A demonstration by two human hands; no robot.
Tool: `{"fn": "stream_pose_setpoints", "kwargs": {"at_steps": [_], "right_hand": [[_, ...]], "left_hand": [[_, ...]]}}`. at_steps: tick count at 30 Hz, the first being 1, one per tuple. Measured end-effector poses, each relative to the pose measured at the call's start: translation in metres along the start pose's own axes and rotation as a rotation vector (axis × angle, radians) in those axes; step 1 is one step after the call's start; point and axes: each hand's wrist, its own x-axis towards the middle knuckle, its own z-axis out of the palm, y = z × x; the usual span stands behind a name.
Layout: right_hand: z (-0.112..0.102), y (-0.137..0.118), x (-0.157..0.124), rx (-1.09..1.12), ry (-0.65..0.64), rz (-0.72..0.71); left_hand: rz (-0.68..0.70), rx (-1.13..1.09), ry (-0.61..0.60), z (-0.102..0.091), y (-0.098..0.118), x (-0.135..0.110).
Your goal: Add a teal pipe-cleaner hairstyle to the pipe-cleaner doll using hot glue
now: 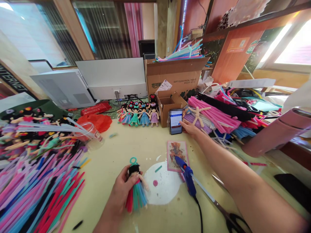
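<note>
My left hand [122, 186] is closed around a small doll [137, 191] made of fuzzy stems, with black hair, a green loop on top and a skirt of red, green and blue strands. At the foot of a small open carton, a smartphone [176, 123] stands upright with its screen lit. The fingers of my right hand [190, 127] are at the phone's right edge, one tip over the screen; the others are partly hidden. Below lies a blue glue gun [187, 173], its nozzle over a pink-edged picture card [171, 165]. A white round mat [167, 191] lies beside the doll.
Finished dolls [139, 118] stand in a row before a monitor [114, 77]. Loose fuzzy stems [46, 187] and more dolls crowd the left. Scissors [229, 216] lie under my right arm. A pink bottle [274, 132] and stem bundles [216, 116] are at the right.
</note>
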Motion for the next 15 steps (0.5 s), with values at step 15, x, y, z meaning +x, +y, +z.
{"fn": "stream_pose_setpoints", "kwargs": {"at_steps": [15], "right_hand": [[-0.0028, 0.0053, -0.0019, 0.004, 0.042, 0.062]], "left_hand": [[0.001, -0.006, 0.0, -0.0034, -0.0029, 0.0018]]}}
